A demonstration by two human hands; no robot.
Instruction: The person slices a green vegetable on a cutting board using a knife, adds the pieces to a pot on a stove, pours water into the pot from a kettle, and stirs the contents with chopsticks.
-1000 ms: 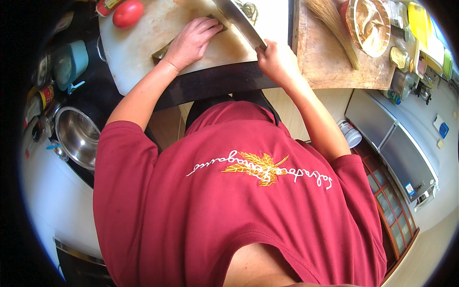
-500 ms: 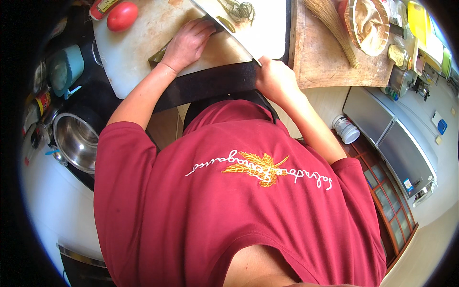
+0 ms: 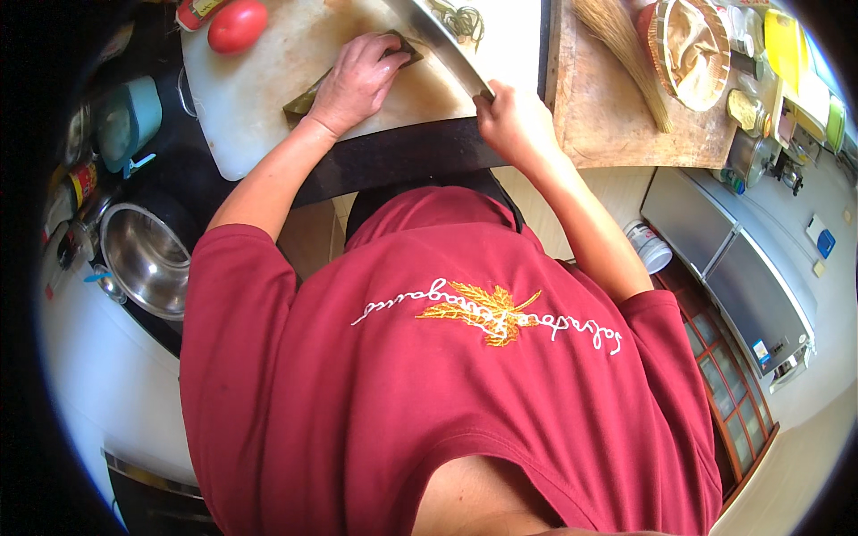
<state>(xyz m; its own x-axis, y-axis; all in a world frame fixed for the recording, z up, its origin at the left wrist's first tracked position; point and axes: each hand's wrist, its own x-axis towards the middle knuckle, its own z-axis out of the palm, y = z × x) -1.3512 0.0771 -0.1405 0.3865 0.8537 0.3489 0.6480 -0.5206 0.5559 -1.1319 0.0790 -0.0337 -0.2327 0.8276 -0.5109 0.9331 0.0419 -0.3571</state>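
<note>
My left hand [image 3: 356,82] presses a long, dark green roll [image 3: 302,106], which looks like kelp, onto the white cutting board [image 3: 223,121]. Its fingers are bent over the roll, and the roll's right end [image 3: 407,52] pokes out past the fingertips. In my right hand [image 3: 517,123] is the handle of a kitchen knife [image 3: 447,52]. The broad blade is tilted so that its flat shows, slightly apart from the roll's end, and its tip runs out of the top edge. Beyond the blade lie thin green shreds [image 3: 465,23].
A red tomato [image 3: 238,26] rests at the board's far left, beside a red packet [image 3: 198,11]. Left of the board stand a teal container [image 3: 130,123] and a steel pot [image 3: 147,259]. On the right, a wooden board [image 3: 608,121] carries a straw whisk [image 3: 630,67] and a lined basket [image 3: 688,54].
The knife has come away from the roll and tilted, so more of its flat shows. My left hand has shifted slightly back from the blade. A cut slice beyond the blade is now out of sight.
</note>
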